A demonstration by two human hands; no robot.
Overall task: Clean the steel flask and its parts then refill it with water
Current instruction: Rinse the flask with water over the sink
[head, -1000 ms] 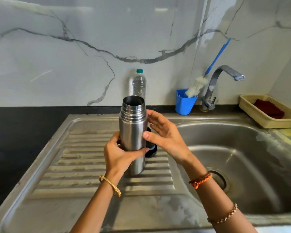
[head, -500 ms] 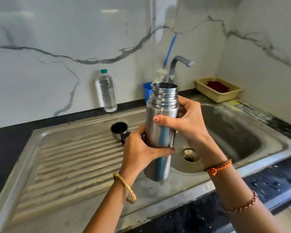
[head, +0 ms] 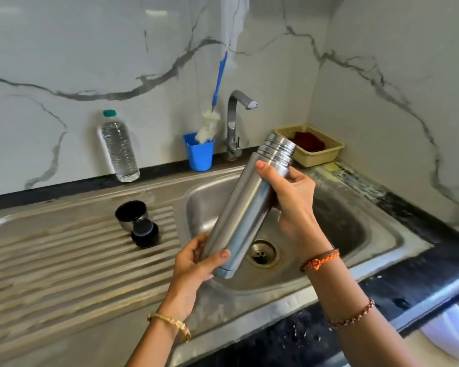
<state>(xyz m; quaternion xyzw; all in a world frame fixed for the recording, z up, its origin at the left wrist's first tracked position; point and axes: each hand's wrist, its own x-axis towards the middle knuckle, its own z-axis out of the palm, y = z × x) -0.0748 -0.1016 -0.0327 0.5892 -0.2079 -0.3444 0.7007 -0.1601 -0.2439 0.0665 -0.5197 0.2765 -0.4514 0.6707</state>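
Observation:
The open steel flask is tilted over the sink basin, its threaded mouth pointing up and to the right, away from me. My left hand grips its base. My right hand grips the upper body just below the neck. On the ribbed drainboard stand the flask's steel cup lid, mouth up, and the black stopper, close together.
A clear water bottle with a green cap stands at the back wall. A blue cup holds a bottle brush beside the tap. A yellow basket with a dark red cloth sits back right.
The flask was lifted off the drainboard, carried right over the basin, and tipped from upright to slanted. My left hand slid down to its base. The view swung right.

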